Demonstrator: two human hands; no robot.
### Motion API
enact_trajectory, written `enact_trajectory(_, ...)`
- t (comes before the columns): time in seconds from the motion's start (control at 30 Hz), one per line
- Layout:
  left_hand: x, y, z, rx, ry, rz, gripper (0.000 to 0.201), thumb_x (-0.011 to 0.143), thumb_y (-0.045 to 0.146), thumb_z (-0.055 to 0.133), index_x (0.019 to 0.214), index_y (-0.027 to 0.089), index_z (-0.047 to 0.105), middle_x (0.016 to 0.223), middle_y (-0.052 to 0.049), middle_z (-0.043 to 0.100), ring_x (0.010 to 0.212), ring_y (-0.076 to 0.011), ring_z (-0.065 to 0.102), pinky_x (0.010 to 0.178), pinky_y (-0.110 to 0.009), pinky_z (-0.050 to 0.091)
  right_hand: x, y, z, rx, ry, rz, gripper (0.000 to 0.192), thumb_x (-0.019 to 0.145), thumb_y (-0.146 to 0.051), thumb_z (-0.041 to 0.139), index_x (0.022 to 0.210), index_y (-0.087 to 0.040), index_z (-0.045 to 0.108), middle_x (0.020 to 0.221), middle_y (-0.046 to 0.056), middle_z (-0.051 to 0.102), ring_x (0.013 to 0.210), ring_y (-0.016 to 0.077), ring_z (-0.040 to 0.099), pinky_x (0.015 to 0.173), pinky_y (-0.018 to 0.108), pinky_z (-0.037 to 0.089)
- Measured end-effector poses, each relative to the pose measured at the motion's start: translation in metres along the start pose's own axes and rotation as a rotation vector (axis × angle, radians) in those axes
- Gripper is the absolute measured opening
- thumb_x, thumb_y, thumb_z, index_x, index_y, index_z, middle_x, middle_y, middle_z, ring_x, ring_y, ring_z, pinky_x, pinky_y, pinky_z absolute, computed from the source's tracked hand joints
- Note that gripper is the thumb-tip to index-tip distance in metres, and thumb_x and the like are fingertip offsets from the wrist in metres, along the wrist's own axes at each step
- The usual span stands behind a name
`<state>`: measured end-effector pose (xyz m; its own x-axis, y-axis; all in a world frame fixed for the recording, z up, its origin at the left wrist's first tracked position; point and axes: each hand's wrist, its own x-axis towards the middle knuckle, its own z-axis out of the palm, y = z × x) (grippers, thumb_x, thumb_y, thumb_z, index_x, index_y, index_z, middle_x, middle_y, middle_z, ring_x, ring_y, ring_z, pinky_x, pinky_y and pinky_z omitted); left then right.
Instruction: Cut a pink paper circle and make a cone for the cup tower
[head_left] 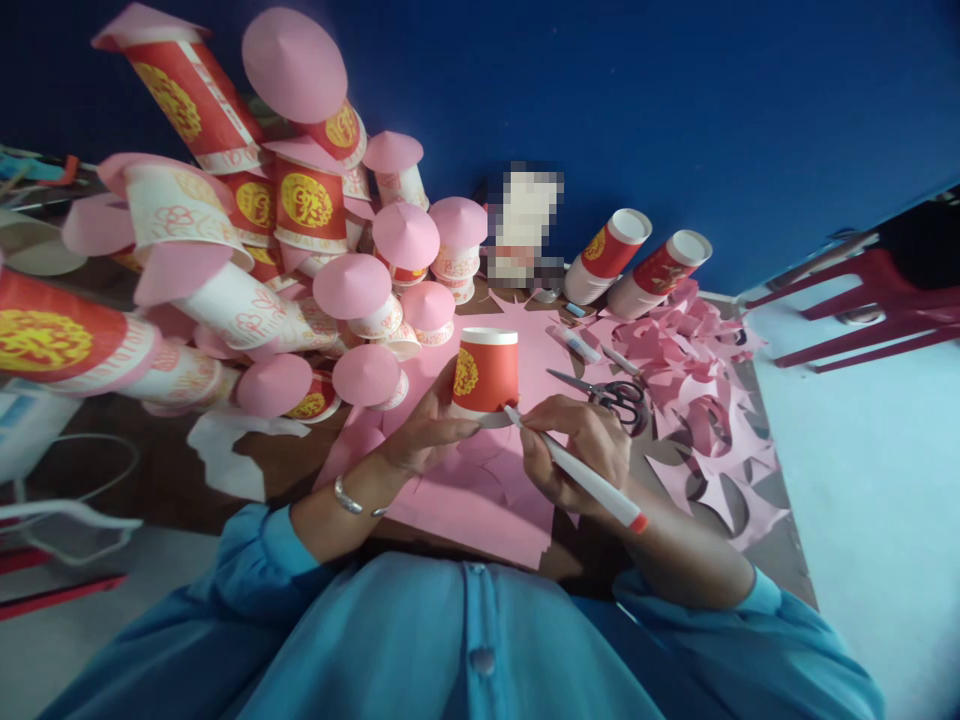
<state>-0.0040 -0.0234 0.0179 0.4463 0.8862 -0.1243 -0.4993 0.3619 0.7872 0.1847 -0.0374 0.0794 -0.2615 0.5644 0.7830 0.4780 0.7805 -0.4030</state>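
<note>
Pink paper sheet [480, 490] lies at the table's near edge, with a red paper cup [486, 371] upside down on it. Left hand [427, 432] grips the cup; right hand [581, 450] pinches a pen [577, 470] at its rim, tracing. Next, it looks, steady pressure around the circle.

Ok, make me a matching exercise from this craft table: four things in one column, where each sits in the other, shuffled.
Things:
1. red paper cup with gold emblem
2. white pen with red end
3. black-handled metal scissors
4. silver bracelet

Places:
A. lying on the pink paper scraps
B. on the left wrist
C. upside down on the pink paper sheet, steadied by the left hand
D. gripped in the right hand, tip at the cup's rim

Pairs: 1-C, 2-D, 3-A, 4-B
</note>
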Motion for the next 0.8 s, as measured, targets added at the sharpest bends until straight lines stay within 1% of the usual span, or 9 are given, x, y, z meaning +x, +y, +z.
enact_trajectory(0.13, 0.002, 0.001, 0.002, -0.010, -0.046, 0.042, 0.079, 0.073, 0.028, 0.085, 0.145, 0.040, 0.054, 0.138, -0.003, 0.068, 0.133, -0.0360, 0.062, 0.105, -0.054, 0.056, 0.000, 0.000, 0.000, -0.018, -0.016, -0.003, 0.013, 0.090, -0.012, 0.062, 0.097, -0.022, 0.058, 0.071, -0.001, 0.072, 0.058, 0.0139, 0.072, 0.052, 0.022, 0.056)
enact_trajectory(0.27, 0.003, -0.001, 0.000, -0.018, -0.044, 0.070, 0.072, 0.075, 0.027, 0.086, 0.140, 0.038, 0.057, 0.130, -0.003, 0.072, 0.128, -0.0357, 0.066, 0.105, -0.053, 0.056, 0.000, -0.001, -0.001, -0.024, -0.033, 0.005, 0.011, 0.090, -0.013, 0.061, 0.096, -0.022, 0.057, 0.068, -0.002, 0.070, 0.054, 0.0132, 0.069, 0.050, 0.023, 0.053)
enact_trajectory(0.4, 0.003, -0.002, -0.001, -0.020, -0.050, 0.097, 0.073, 0.077, 0.026, 0.084, 0.143, 0.037, 0.055, 0.134, -0.002, 0.070, 0.131, -0.0347, 0.064, 0.108, -0.051, 0.053, 0.000, -0.006, -0.003, -0.058, -0.074, 0.026, 0.012, 0.089, -0.012, 0.058, 0.092, -0.023, 0.055, 0.065, -0.004, 0.068, 0.051, 0.0112, 0.065, 0.051, 0.022, 0.052)
enact_trajectory(0.5, 0.004, 0.000, -0.001, -0.002, -0.057, 0.107, 0.072, 0.078, 0.026, 0.083, 0.143, 0.039, 0.055, 0.141, 0.000, 0.066, 0.130, -0.0320, 0.065, 0.109, -0.050, 0.054, 0.000, -0.011, -0.004, -0.088, -0.089, 0.060, 0.011, 0.089, -0.013, 0.057, 0.090, -0.024, 0.054, 0.064, -0.004, 0.067, 0.050, 0.0114, 0.064, 0.052, 0.023, 0.053)
enact_trajectory(0.6, 0.004, 0.001, 0.000, 0.007, -0.075, 0.095, 0.072, 0.078, 0.028, 0.083, 0.143, 0.042, 0.056, 0.142, 0.000, 0.066, 0.130, -0.0309, 0.065, 0.108, -0.050, 0.055, 0.000, -0.012, -0.005, -0.066, -0.095, 0.073, 0.011, 0.089, -0.013, 0.058, 0.091, -0.023, 0.055, 0.064, -0.004, 0.067, 0.050, 0.0111, 0.064, 0.053, 0.022, 0.053)
enact_trajectory(0.7, 0.004, 0.000, -0.002, 0.001, -0.071, 0.102, 0.075, 0.078, 0.026, 0.082, 0.145, 0.042, 0.054, 0.140, 0.000, 0.067, 0.136, -0.0312, 0.061, 0.110, -0.050, 0.054, 0.001, -0.010, -0.006, -0.017, -0.086, 0.060, 0.013, 0.087, -0.013, 0.060, 0.094, -0.024, 0.057, 0.066, -0.004, 0.069, 0.052, 0.0124, 0.066, 0.052, 0.022, 0.053)
enact_trajectory(0.8, 0.003, -0.004, -0.006, -0.016, -0.054, 0.097, 0.076, 0.078, 0.025, 0.082, 0.146, 0.042, 0.052, 0.139, 0.001, 0.068, 0.141, -0.0318, 0.056, 0.110, -0.050, 0.054, 0.001, -0.006, -0.008, 0.004, -0.047, 0.020, 0.018, 0.085, -0.011, 0.062, 0.098, -0.023, 0.058, 0.069, -0.002, 0.071, 0.057, 0.0141, 0.070, 0.053, 0.022, 0.056)
